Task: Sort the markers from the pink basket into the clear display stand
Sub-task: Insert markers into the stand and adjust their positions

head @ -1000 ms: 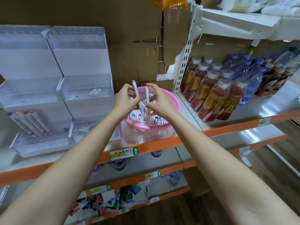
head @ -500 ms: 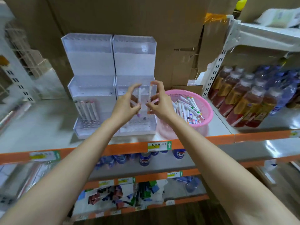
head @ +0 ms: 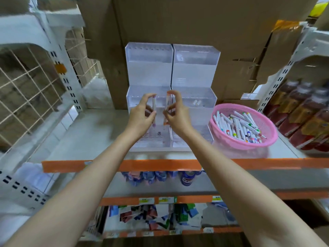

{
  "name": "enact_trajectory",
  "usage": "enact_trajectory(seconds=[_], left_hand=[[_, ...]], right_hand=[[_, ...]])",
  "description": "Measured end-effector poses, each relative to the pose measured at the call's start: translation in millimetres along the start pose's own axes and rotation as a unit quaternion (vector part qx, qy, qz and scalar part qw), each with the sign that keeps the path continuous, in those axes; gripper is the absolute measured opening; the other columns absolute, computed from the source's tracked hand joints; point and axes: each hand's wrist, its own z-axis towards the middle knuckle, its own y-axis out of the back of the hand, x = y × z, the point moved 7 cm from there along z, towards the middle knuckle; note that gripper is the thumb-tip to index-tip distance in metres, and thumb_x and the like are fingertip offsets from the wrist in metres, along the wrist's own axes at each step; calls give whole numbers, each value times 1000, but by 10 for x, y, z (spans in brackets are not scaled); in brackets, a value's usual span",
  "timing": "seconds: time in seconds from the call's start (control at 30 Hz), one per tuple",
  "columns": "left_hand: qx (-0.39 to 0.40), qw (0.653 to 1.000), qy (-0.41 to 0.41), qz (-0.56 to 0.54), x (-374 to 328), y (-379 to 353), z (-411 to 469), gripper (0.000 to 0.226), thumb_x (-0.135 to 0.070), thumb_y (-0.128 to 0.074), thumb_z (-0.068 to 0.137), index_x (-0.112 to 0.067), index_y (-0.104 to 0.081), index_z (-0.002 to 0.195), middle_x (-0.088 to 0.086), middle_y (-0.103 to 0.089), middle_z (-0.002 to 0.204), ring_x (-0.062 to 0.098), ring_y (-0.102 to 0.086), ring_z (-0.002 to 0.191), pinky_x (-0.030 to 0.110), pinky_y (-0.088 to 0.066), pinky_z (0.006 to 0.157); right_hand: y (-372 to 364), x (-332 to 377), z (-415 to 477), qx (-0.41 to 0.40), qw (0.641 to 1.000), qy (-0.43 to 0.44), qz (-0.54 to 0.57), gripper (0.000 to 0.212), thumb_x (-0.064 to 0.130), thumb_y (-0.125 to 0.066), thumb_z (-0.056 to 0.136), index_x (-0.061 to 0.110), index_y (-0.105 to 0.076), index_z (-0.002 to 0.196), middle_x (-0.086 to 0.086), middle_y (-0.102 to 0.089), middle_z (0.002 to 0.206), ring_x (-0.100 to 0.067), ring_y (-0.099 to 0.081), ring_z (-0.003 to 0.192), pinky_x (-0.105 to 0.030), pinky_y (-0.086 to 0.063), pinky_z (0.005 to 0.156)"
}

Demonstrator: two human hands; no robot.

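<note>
Left hand (head: 142,114) pinching a purple-tipped marker (head: 154,111) upright, right hand (head: 175,114) pinching an orange-tipped marker (head: 167,107) likewise, both over the clear stand (head: 170,72) on the shelf (head: 85,132). Many more heaped in the pink basket (head: 267,139) just right of the stand. Probably light, stiff, smooth-barrelled; best gripped mid-barrel, tip down, for dropping into the front holes.

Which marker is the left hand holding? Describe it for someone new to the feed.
Start at the clear display stand in the middle of the orange-edged shelf, left of the pink basket. Two hands hover before it; the left hand pinches an upright white marker. It has purple ends, while the right hand's has orange.
</note>
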Motion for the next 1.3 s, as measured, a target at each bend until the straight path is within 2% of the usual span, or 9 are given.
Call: enact_trajectory(seconds=[0.07,0.23,0.4,0.5,0.67,0.83,1.0,1.17,1.3], left_hand=[[-10,1000,-6,-13,21,56,27,44,-3,-61,86,-20,-52,126,1,-59,78,7,-60,68,9,-45,64],[-11,999,-13,-37,113,98,113,35,-6,-65,86,-19,-55,118,-1,-60,79,8,-63,68,14,-51,64],[-7,999,2,-50,249,143,269,32,-10,-67,85,-22,-57,113,-7,-61,77,17,-68,68,41,-58,72],[19,997,9,-71,264,119,323,31,-7,-68,84,-24,-58,108,-6,-63,74,19,-68,64,43,-59,71],[55,996,-4,-69,299,86,348,31,-5,-71,82,-20,-61,108,1,-70,75,13,-69,67,38,-59,75],[51,994,-5,-96,382,66,290,32,-6,-73,81,-19,-64,108,1,-72,79,7,-70,75,31,-58,80],[46,991,-7,-124,407,88,265,30,-5,-73,80,-17,-64,107,4,-72,79,10,-70,76,31,-57,81],[13,995,-40,-96,400,99,245,31,-6,-74,79,-18,-66,106,2,-71,79,8,-69,77,29,-57,80],[-1,996,-69,-64,369,101,247,31,-4,-74,79,-13,-67,108,1,-71,80,9,-69,78,28,-57,80]], right_hand=[[-54,23,20,-13,1000,-2,-6,55,-5,-58,85,26,-40,127,-6,-55,71,-29,-62,66,-53,-55,61],[-133,33,65,-22,999,0,-26,55,-4,-57,85,29,-38,125,-13,-60,78,-29,-64,64,-49,-56,61],[-138,46,94,-28,999,2,-26,51,-3,-55,87,25,-40,126,-14,-60,82,-30,-65,62,-38,-57,54],[-156,52,111,-44,998,8,-33,51,-3,-57,86,27,-41,123,-9,-59,75,-26,-64,59,-40,-55,57],[-192,106,93,-42,998,26,-25,49,-4,-62,85,23,-45,121,-12,-60,76,-23,-63,64,-23,-49,51],[-227,90,94,-43,997,33,-54,42,4,-67,85,25,-45,113,4,-63,67,-14,-66,62,-37,-55,61],[-265,98,70,-35,998,29,-52,34,6,-65,88,21,-46,112,14,-61,64,-12,-67,57,-34,-54,58],[-318,94,49,-37,994,42,-90,37,9,-63,89,30,-41,110,5,-67,71,-19,-68,68,-43,-55,64],[-323,102,45,-37,992,54,-109,35,9,-64,88,25,-43,111,-1,-69,73,-22,-67,70,-42,-55,66]])
